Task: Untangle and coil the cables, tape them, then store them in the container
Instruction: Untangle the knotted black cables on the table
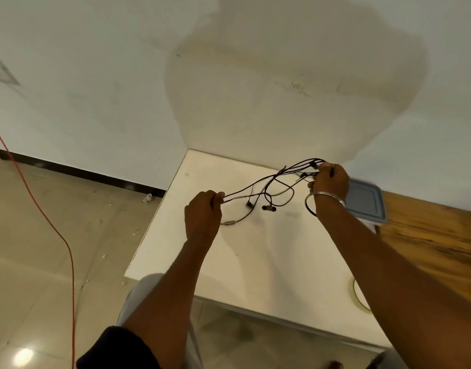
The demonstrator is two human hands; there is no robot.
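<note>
- Black, thin cables (266,182) stretch between our two hands above the white surface (255,257). That stretch is the point: pulled taut, the strands separate enough for us to read where they cross.
- Our left hand (202,213) is clenched around the near ends of a few strands, which leave it at the fingertips and run up and to the right.
- Our right hand (330,181) grasps the other side of the bundle, with several strands gathered at its fingertips near the wall. One loop hangs below the wrist, beside the metal bangle (325,196).
- Between the hands the middle of the tangle sags. Two earbuds (268,208) and a small silvery inline piece (230,223) dangle low; we cannot tell whether they touch the surface.
- We judge the work to be at the untangling step: nothing is coiled, and the crossings sit nearer the right hand than the left.
- The container (364,198), blue lid on, sits just behind the right hand where the wooden surface (428,235) begins, within easy reach for storing.
- The tape roll (357,296) lies at the near right edge, partly hidden by our right forearm and handy for the binding step.
</note>
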